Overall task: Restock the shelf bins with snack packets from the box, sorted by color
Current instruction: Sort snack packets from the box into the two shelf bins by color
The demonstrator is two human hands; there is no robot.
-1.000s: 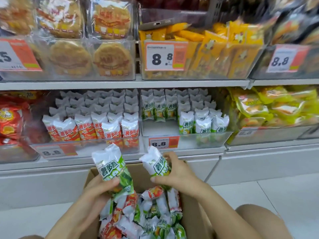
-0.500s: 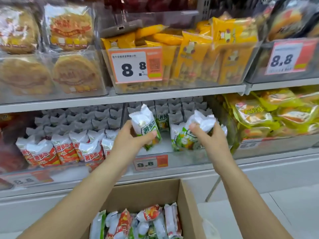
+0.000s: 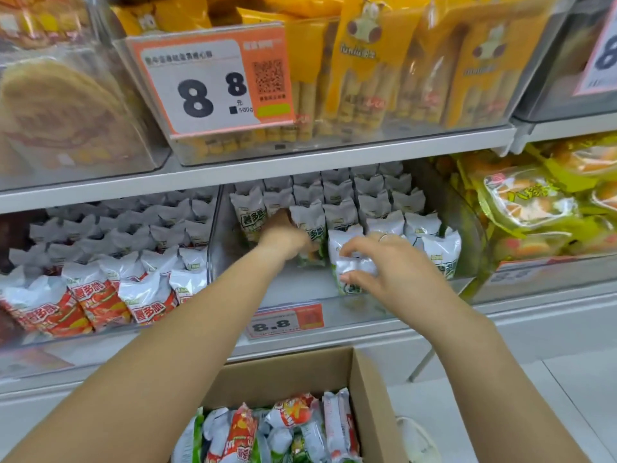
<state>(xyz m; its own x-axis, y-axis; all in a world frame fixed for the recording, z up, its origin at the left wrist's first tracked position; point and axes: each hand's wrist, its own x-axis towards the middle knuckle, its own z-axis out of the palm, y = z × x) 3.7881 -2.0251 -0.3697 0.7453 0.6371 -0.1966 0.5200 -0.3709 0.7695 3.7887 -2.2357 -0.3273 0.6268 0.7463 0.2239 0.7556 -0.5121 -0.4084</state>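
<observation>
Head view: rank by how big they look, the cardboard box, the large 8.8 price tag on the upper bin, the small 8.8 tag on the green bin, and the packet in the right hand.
1. Cardboard box, cropped by the frame and nearest the camera
2. Large 8.8 price tag
3 and 4. Small 8.8 tag and the green packet in the right hand look alike; fingers hide part of the packet, so no ranking.

Upper shelf: clear bin of yellow biscuit-stick packs (image 3: 364, 71) | orange-and-white price card reading 8.8 (image 3: 210, 85) on that bin's front | left: blurred round flat cakes in clear wrap (image 3: 63, 108) | right, lower shelf: yellow-green bags (image 3: 531, 202) piled in a bin | pale tiled floor (image 3: 574, 389)
</observation>
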